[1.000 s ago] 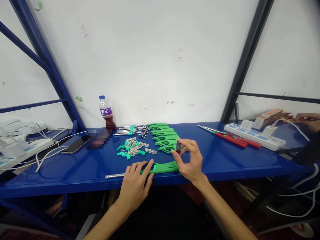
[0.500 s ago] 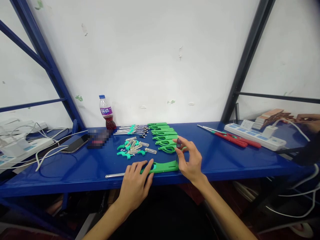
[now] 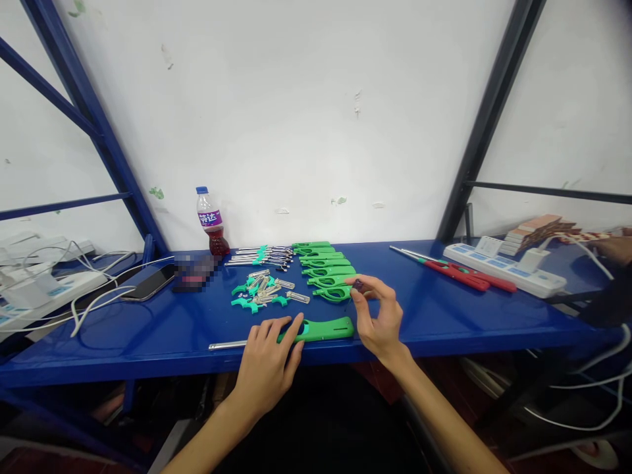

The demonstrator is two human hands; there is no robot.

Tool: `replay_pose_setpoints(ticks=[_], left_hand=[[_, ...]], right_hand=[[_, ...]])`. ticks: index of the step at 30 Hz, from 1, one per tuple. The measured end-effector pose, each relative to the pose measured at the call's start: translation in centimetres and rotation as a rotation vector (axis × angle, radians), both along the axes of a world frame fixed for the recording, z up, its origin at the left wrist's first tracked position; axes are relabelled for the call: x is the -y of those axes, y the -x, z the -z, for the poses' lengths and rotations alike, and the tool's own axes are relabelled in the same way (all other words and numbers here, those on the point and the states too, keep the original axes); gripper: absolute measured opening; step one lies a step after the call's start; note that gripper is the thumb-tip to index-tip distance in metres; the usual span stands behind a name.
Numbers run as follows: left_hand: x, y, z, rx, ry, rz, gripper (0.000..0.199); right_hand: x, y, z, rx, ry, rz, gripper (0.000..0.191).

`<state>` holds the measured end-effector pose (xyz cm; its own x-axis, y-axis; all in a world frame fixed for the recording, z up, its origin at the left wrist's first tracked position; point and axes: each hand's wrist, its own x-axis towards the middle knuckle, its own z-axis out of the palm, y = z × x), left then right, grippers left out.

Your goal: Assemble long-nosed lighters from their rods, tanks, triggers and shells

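A green long-necked lighter with a metal tube lies along the table's front edge, tube pointing left. Over its trigger end rests my left hand, fingers curled around the body and pressing it to the table; that part is hidden. My right hand pinches a small screwdriver by its dark red handle, the thin shaft hanging just above and apart from the lighter's right end. Behind are a column of green lighter shells, a pile of clear tanks and teal triggers, and several metal tubes.
Red lighters lie at the right beside a white power strip. A drink bottle stands at the back left, near a phone and white cables. Another person's hand shows at the far right.
My right hand has lifted slightly and tilted the screwdriver, so its tip has come away from the lighter's end. The left hand and the lighter have stayed in place.
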<state>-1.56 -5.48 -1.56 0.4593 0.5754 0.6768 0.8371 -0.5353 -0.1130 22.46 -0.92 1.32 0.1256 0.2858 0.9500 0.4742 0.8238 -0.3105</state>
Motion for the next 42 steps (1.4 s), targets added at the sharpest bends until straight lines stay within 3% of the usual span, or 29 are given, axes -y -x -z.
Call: replay_pose_setpoints(ticks=[3, 7, 11, 16, 23, 33, 42], left_hand=[[0.0, 0.0, -0.1, -0.001, 0.0, 0.0, 0.042], [0.1, -0.1, -0.1, 0.002, 0.007, 0.0, 0.042], [0.1, -0.1, -0.1, 0.009, 0.015, 0.0, 0.042], [0.1, -0.1, -0.1, 0.015, 0.019, 0.001, 0.043], [0.1, -0.1, -0.1, 0.016, 0.017, -0.003, 0.043], [0.2, -0.1, -0.1, 0.002, 0.016, -0.003, 0.043], [0.2, -0.1, -0.1, -0.001, 0.013, -0.001, 0.044]], right_hand=[[0.6, -0.3, -0.9, -0.054, 0.076, 0.003, 0.037], [2.0, -1.5, -3.3, -0.058, 0.371, -0.051, 0.042], [3.4, -2.9, -5.3, 0.162, 0.657, -0.082, 0.034], [4.1, -3.7, -5.5, 0.459, 1.0, -0.059, 0.02], [3.3, -3.5, -4.2, 0.521, 1.032, 0.001, 0.012], [2.8, -3.6, -3.9, 0.535, 1.001, -0.004, 0.008], [2.0, -3.7, -3.5, 0.569, 1.038, 0.001, 0.02]])
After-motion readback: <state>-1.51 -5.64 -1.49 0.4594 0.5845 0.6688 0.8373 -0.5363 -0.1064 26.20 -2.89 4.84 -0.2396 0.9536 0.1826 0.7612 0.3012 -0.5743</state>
